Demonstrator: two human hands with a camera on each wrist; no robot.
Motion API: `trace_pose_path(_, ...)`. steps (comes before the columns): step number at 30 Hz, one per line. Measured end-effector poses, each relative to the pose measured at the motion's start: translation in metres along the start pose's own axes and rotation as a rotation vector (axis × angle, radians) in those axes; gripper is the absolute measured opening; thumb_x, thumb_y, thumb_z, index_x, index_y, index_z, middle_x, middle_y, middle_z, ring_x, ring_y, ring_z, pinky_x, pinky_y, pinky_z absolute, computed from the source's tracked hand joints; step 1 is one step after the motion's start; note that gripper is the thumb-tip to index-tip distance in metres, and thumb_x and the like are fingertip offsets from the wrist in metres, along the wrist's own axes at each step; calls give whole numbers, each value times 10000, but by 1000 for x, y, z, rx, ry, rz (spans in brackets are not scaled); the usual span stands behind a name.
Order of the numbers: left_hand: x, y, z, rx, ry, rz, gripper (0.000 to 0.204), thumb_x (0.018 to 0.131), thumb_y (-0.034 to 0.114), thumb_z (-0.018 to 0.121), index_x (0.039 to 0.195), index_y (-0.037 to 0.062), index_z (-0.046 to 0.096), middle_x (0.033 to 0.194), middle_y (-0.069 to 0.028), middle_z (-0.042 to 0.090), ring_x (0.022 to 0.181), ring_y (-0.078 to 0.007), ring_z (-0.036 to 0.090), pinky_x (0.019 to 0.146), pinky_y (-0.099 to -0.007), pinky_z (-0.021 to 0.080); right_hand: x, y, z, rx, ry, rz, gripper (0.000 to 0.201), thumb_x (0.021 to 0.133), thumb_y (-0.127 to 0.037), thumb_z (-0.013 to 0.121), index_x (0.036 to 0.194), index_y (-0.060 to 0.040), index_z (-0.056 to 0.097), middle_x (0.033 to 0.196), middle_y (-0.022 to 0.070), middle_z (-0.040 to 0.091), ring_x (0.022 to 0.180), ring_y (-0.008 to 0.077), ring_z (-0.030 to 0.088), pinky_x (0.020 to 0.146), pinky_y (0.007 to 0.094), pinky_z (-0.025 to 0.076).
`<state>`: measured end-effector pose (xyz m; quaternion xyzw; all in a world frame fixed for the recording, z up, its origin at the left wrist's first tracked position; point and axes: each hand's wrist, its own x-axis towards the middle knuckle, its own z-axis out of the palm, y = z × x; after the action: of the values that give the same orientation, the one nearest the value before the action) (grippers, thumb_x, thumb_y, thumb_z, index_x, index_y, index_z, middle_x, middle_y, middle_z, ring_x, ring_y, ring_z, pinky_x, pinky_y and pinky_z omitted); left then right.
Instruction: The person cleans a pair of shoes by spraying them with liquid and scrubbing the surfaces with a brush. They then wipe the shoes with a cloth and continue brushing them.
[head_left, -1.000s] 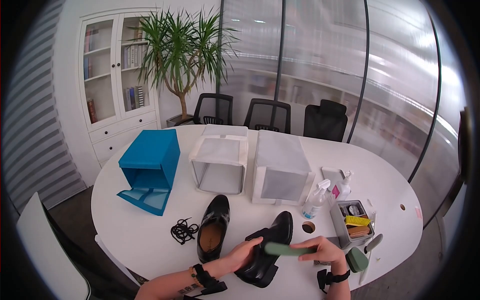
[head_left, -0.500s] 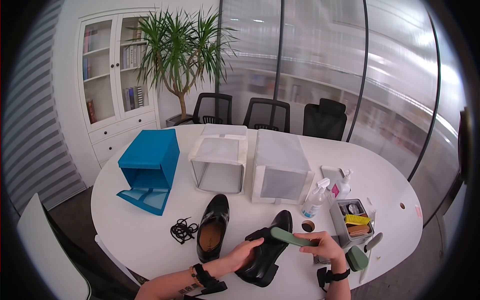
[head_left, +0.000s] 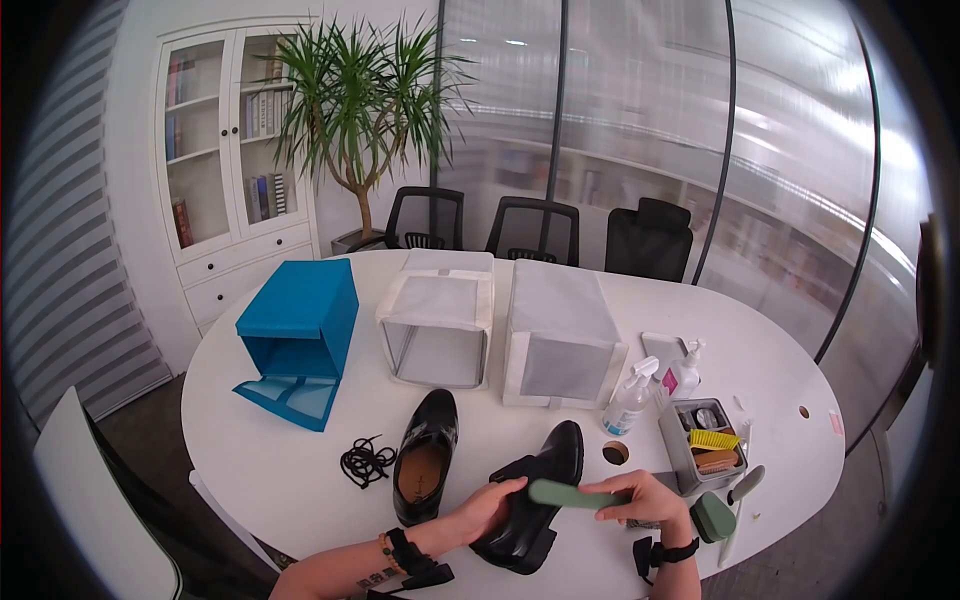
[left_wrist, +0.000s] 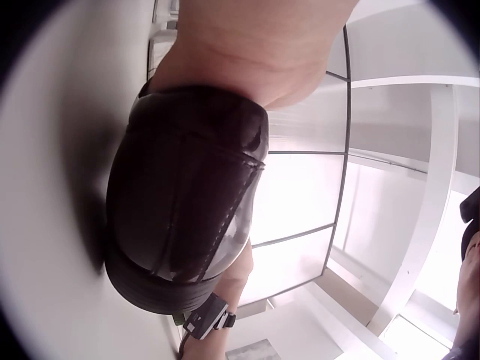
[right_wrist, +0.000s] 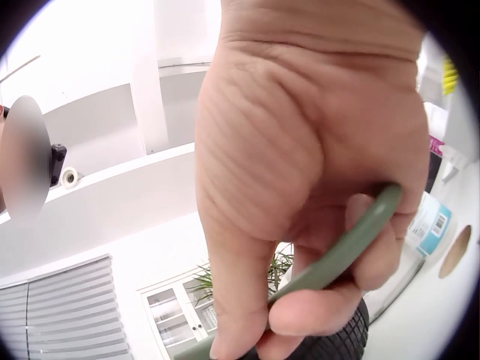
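Observation:
A black leather shoe (head_left: pixel 541 483) lies tilted on its side near the table's front edge, its heel toward the person. The left hand (head_left: pixel 488 508) grips it at the opening; in the left wrist view the shoe's heel end (left_wrist: pixel 180 202) hides the fingers. Between thumb and fingers, the right hand (head_left: pixel 648 498) holds a flat green handled tool (head_left: pixel 572 495), its rounded end over the shoe's upper. In the right wrist view the green handle (right_wrist: pixel 341 255) crosses the curled fingers of the right hand (right_wrist: pixel 300 165). A second black shoe (head_left: pixel 428 455) stands upright on the left.
Black laces (head_left: pixel 367 462) lie left of the shoes. Behind stand a blue box (head_left: pixel 300 300) and two pale boxes (head_left: pixel 436 300) (head_left: pixel 565 330). To the right are a spray bottle (head_left: pixel 629 400), a pump bottle (head_left: pixel 684 372), a grey bin (head_left: pixel 683 455) with brushes and a green object (head_left: pixel 714 518).
The green tool's rounded end swung away toward the shoe's toe, then came back left and nearer the left hand. The left hand has kept its grip, and the shoe has barely moved.

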<state>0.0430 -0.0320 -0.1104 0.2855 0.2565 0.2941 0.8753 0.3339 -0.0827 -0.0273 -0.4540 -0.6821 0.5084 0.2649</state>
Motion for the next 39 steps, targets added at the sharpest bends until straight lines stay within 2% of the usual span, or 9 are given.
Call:
trace_pose_path(4,-3,2,3,-8,18,-3,526,1049,330,552,1370,-84,504,1269,-174,655,1137,-234,668,1007,-374,541,-1,-2,-2,-6,-46,-26,502,852,6,789,1323,-144,699,1016,1,746,662,32,556,547,212,477)
trace_pose_path(7,-2,0,1,-6,7,-15,545,1053,341,540,1400,-74,475,1303,-172,636,1166,-238,653,1031,-382,524,5,-1,-1,-66,261,-82,495,832,8,809,1307,-70,694,1148,29,750,797,52,627,690,213,528)
trace_pose_path(13,-8,5,14,-35,7,-3,600,1077,417,449,1485,-19,392,1397,-171,578,1283,-253,579,1127,-405,440,1,-3,-3,-36,-122,-126,504,847,31,785,1328,-74,679,1210,22,735,909,61,626,805,233,537)
trace_pose_path(17,-7,4,10,-48,16,-40,630,1085,456,398,1514,-5,358,1473,-159,521,1325,-256,546,1153,-403,411,5,1,-4,-12,164,-47,492,852,24,789,1323,-65,681,1243,39,727,961,55,636,828,227,538)
trace_pose_path(20,-7,5,14,-61,13,-21,642,1093,444,364,1567,17,289,1557,-147,441,1425,-271,445,1222,-414,300,3,3,-5,-25,111,-79,487,867,8,775,1337,-73,672,1229,46,729,988,59,612,905,247,520)
trace_pose_path(24,-8,6,16,-52,-6,10,632,1095,440,363,1567,25,296,1561,-144,438,1436,-264,431,1228,-415,290,3,2,-1,33,-87,-86,491,861,0,783,1334,-87,679,1230,45,732,1002,66,614,905,245,511)
trace_pose_path(29,-10,7,18,-97,2,-18,615,1096,418,366,1566,28,298,1564,-142,430,1443,-256,417,1238,-411,271,4,2,-5,-37,223,-10,508,836,13,809,1318,-100,696,967,-5,752,699,35,582,636,213,501)
trace_pose_path(32,-6,2,11,-44,14,23,668,1078,489,399,1540,12,335,1501,-150,502,1380,-257,498,1198,-407,349,3,3,-6,-48,174,-53,517,830,10,817,1319,-107,697,870,-30,723,618,24,524,558,209,452)
trace_pose_path(39,-6,3,11,-43,5,13,663,1079,483,403,1528,-1,348,1490,-154,513,1368,-253,510,1192,-409,358,-1,-3,-1,54,-6,4,506,845,-3,804,1323,-132,698,897,-29,721,627,38,536,575,216,477)
